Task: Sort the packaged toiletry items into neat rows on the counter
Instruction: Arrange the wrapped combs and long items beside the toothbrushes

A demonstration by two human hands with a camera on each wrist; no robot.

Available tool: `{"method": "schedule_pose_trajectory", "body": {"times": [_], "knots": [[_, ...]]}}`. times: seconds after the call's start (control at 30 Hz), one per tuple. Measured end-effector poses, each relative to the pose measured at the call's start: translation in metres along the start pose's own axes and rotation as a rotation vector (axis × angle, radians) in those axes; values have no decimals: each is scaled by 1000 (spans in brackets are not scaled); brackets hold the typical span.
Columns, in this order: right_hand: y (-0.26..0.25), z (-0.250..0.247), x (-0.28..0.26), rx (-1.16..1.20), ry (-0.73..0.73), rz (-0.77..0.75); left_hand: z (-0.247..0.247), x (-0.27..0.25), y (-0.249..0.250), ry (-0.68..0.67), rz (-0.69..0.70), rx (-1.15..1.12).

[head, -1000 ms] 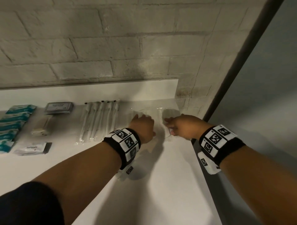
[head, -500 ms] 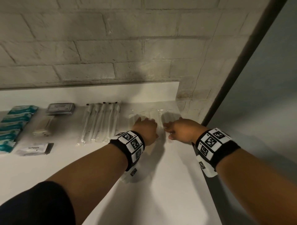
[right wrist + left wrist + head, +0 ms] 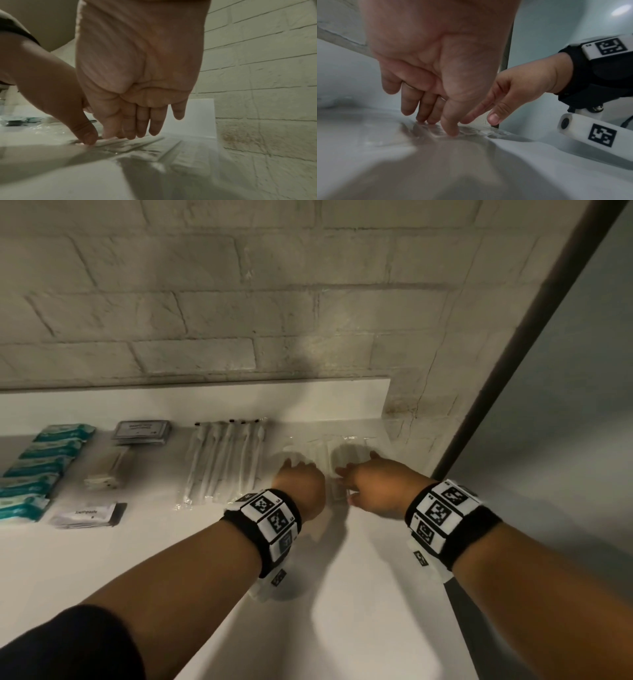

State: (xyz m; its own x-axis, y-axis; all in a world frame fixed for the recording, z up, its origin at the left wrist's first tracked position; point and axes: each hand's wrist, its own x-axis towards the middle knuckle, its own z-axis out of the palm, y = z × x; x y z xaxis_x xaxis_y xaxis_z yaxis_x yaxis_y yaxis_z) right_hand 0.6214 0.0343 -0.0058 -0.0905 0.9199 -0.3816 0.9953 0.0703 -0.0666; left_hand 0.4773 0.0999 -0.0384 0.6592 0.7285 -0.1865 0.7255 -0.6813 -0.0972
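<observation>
Several clear plastic packets (image 3: 349,448) lie side by side at the counter's far right, near the wall. My left hand (image 3: 301,472) and right hand (image 3: 359,472) are both on them, close together. In the left wrist view my left fingers (image 3: 421,115) point straight down, and their tips press on the crinkled clear packets (image 3: 436,132). The right hand (image 3: 481,119) reaches in beside them with its thumb out. In the right wrist view my right fingertips (image 3: 142,129) rest on the packets (image 3: 154,147), and the left thumb (image 3: 85,135) presses down next to them. Neither hand grips anything.
Further left along the white counter (image 3: 171,559) lie a row of wrapped toothbrushes (image 3: 226,463), a dark grey box (image 3: 142,431), a small pale box (image 3: 106,470), toothpaste sachets (image 3: 85,513) and teal packets (image 3: 37,463). A brick wall stands behind. The counter's right edge (image 3: 459,628) is close.
Both hands have slid a little toward the wall over the clear packets, and the right hand's fingers have stretched out flatter.
</observation>
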Motion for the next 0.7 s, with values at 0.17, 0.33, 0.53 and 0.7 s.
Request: {"method": "schedule_pose_trajectory", "body": {"times": [0.17,0.33,0.53,0.7], "knots": [[-3,4,8,-8,-28,-13,-3,-1,-6,-37,18,-33],[-13,3,2,51,38,-18,-5,-14,-13,1,-43,-19],[-42,1,17,-33,24,-18,-12,-28,-20,-121,-130,7],[-40,5,31,-58,-21,-45,-13,-27,-25,-107,-131,-44]]}}
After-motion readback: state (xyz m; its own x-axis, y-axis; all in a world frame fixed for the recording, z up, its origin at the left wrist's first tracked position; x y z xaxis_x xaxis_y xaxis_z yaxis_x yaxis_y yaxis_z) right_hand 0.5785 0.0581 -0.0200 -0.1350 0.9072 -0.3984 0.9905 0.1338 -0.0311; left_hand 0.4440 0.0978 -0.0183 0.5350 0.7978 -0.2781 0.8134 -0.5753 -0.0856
